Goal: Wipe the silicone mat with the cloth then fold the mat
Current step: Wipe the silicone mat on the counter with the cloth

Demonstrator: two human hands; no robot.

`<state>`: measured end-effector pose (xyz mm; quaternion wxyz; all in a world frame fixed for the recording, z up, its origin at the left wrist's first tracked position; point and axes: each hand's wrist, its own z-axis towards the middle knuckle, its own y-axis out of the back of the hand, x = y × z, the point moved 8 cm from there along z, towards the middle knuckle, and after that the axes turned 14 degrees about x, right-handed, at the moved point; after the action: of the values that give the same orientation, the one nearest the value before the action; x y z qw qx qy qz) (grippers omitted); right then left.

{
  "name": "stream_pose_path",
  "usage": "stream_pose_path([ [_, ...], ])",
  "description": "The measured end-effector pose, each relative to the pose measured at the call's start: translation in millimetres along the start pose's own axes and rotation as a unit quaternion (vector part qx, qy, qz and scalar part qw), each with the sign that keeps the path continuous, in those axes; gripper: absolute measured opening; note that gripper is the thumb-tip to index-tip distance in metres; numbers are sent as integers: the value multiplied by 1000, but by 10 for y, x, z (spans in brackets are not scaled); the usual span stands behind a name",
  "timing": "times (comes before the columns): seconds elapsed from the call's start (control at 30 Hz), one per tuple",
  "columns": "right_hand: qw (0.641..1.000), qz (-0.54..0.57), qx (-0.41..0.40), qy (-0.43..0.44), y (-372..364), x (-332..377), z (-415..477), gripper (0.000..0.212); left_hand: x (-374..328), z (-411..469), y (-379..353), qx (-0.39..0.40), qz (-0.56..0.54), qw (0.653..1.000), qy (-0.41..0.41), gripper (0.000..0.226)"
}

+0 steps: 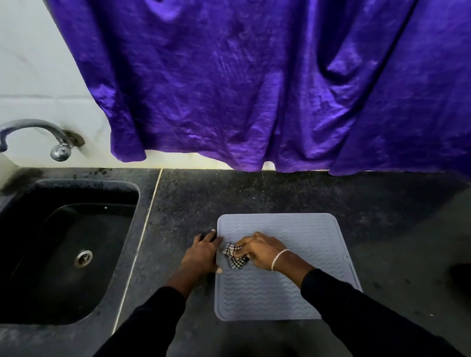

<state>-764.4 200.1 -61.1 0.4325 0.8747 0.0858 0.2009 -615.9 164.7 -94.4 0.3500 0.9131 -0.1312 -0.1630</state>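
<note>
Countertop (257, 193), right hand (261, 252) on cloth (235, 257)

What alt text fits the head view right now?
The right hand presses a checked black-and-white cloth onto a flat grey wavy-ribbed silicone mat on the dark stone counter, while the left hand steadies its left edge.

We find the mat (302, 257) flat on the counter (257, 193), right of the sink (62, 249), with the tap (30, 135) behind the sink. The cloth (235, 257) lies on the mat under the right hand (260, 250); the left hand (203, 253) rests at the mat's left edge. A curtain (250, 75) hangs behind.
</note>
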Motion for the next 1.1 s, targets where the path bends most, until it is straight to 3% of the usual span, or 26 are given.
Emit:
stream_pose_path([
  [0.23,999,4,0,-34,202,-200,-92,47,28,101,-14,17,5,1000,-5,116],
  [0.5,1000,25,-9,-4,55,45,-45,48,51,199,-11,11,1,1000,-9,116],
  [0.9,996,57,-36,-51,121,-446,-368,52,47,244,-50,11,13,1000,-7,116],
  [1.1,998,39,-30,-33,119,-213,-297,52,41,268,-57,38,18,999,3,127],
])
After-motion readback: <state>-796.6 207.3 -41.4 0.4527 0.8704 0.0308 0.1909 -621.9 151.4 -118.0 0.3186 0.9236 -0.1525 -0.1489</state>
